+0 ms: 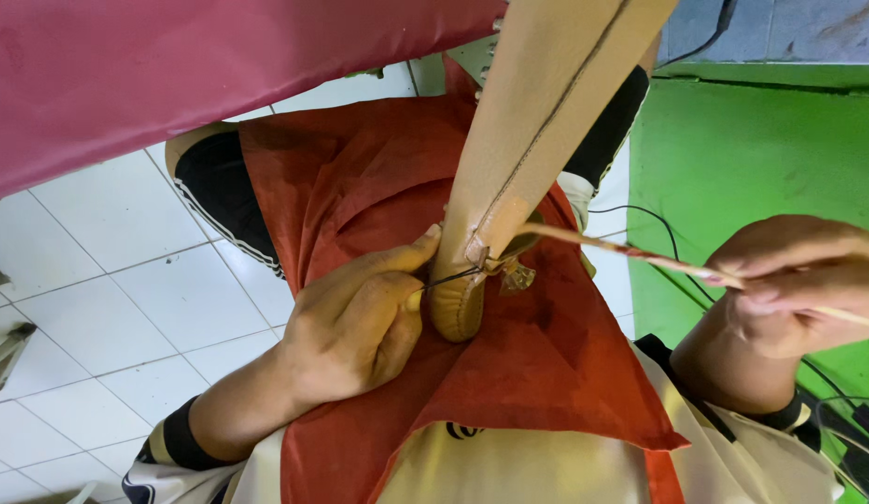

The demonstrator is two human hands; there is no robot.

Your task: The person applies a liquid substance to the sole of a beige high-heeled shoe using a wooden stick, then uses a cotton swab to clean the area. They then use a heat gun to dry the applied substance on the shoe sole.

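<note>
A long tan leather piece (537,112) with a stitched seam runs from the top of the view down to a rolled end (458,303) over my lap. My left hand (360,317) grips that rolled end, thumb pressed by the seam, with a thin dark needle (450,276) at its fingertips. My right hand (794,280) is off to the right, fingers closed on a pale leather lace (621,250) that stretches taut from the seam to the hand.
A rust-red cloth (509,383) covers my lap. White floor tiles (108,271) lie to the left, a green floor mat (733,159) to the right with dark cables (654,219). A dark pink sheet (173,65) hangs across the top left.
</note>
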